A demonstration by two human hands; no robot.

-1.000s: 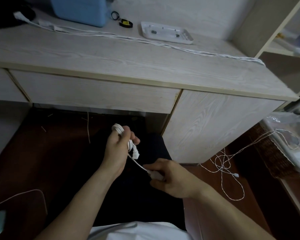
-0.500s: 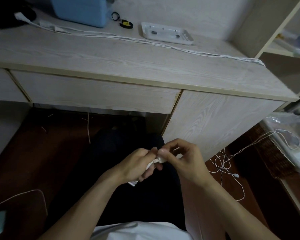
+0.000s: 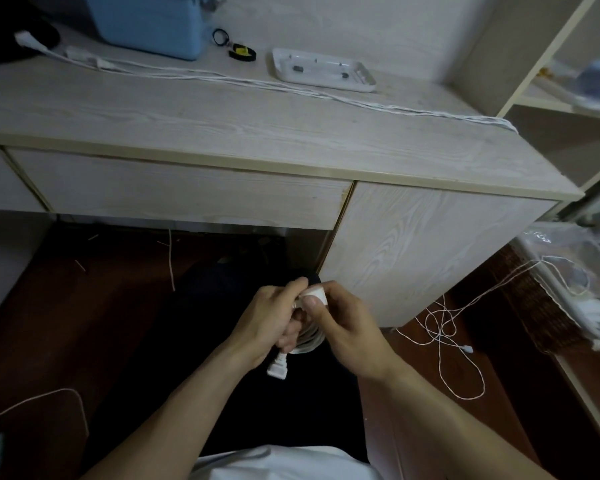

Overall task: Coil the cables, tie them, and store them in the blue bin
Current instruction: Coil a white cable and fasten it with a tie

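Both grips clamped on coiled cable (image 3: 307, 337) at lower centre: left hand (image 3: 269, 322) wraps the coil, right hand (image 3: 349, 325) pinches its top end. Plug (image 3: 278, 368) dangles below. Blue bin (image 3: 149, 22) upper left on tabletop (image 3: 222, 126); loose cable (image 3: 444, 336) on floor, right.

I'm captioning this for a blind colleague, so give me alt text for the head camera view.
Seen from above, a person's left hand grips a coiled white cable in their lap while the right hand pinches its free end. Ahead, a pale wooden desk carries a blue bin, a white tray and a long white cord.
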